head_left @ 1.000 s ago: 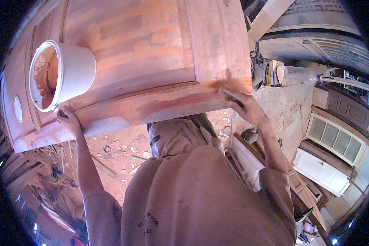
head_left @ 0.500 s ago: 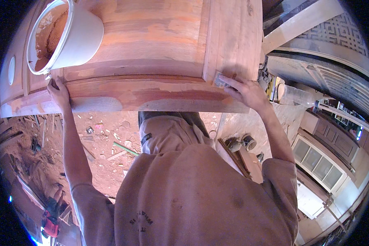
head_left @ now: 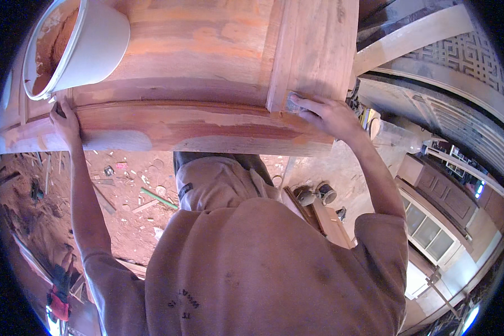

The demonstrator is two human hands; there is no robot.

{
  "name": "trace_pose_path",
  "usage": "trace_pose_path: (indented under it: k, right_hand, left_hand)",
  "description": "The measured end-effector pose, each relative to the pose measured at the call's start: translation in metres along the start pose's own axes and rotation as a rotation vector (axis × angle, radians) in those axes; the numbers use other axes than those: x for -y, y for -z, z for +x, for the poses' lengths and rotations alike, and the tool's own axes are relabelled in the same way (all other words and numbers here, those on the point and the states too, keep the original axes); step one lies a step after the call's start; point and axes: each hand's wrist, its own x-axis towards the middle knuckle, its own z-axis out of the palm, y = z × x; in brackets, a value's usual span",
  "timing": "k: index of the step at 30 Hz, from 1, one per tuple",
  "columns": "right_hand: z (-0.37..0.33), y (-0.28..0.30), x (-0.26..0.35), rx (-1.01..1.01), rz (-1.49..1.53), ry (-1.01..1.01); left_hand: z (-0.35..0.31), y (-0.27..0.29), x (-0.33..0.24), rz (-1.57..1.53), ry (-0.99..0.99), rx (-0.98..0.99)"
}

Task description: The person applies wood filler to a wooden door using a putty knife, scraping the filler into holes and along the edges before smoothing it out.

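A wooden panelled door (head_left: 196, 61) lies across the upper part of the view, with orange and pale smears on its surface. My right hand (head_left: 330, 116) is closed on a small flat grey scraper (head_left: 293, 102), pressed to the wood near a raised moulding at the right. At the left, a white bucket (head_left: 98, 53) of reddish-brown paste (head_left: 53, 53) stands on the door, its mouth facing left. My left hand (head_left: 67, 124) is at the door's near edge, just below the bucket's rim. Its fingers are curled, and what they hold is too small to make out.
Wood scraps and a green strip (head_left: 158, 198) litter the reddish dirt floor below. Open cans (head_left: 326, 193) and planks (head_left: 308, 215) lie to the right. Farther right are a clear plastic bottle (head_left: 397, 136) and a white-framed window (head_left: 431, 227). Another person (head_left: 60, 291) is at the lower left.
The whole view has shifted a little, so the bucket and door sit farther left. My right hand has moved the scraper slightly away from me along the wood. My left hand stays by the bucket.
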Motion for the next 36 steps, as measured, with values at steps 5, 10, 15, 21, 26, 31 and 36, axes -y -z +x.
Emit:
trace_pose_path:
  k: [5, 10, 15, 21, 26, 31, 36]
  right_hand:
    - [0.014, 0.010, -0.002, 0.037, -0.013, -0.001]
    - [0.015, 0.020, -0.016, 0.133, -0.055, -0.043]
    - [0.030, 0.021, -0.014, 0.199, -0.071, -0.115]
    - [0.031, 0.027, -0.036, 0.195, 0.024, -0.116]
    - [0.039, 0.021, -0.039, 0.139, 0.035, -0.098]
    - [0.050, 0.027, -0.050, 0.118, 0.023, -0.090]
    - [0.053, 0.035, -0.062, 0.106, -0.016, -0.046]
  left_hand:
    - [0.003, 0.003, 0.012, 0.023, 0.011, 0.015]
    - [-0.002, -0.002, -0.012, -0.019, 0.038, 0.035]
    - [0.002, 0.008, 0.017, 0.089, -0.044, 0.011]
    - [0.001, 0.006, -0.018, 0.111, 0.086, 0.064]
    - [-0.001, 0.007, -0.018, 0.047, 0.072, 0.015]
    - [0.000, 0.007, -0.023, 0.059, 0.092, 0.030]
    - [-0.004, 0.010, -0.026, 0.066, 0.034, 0.009]
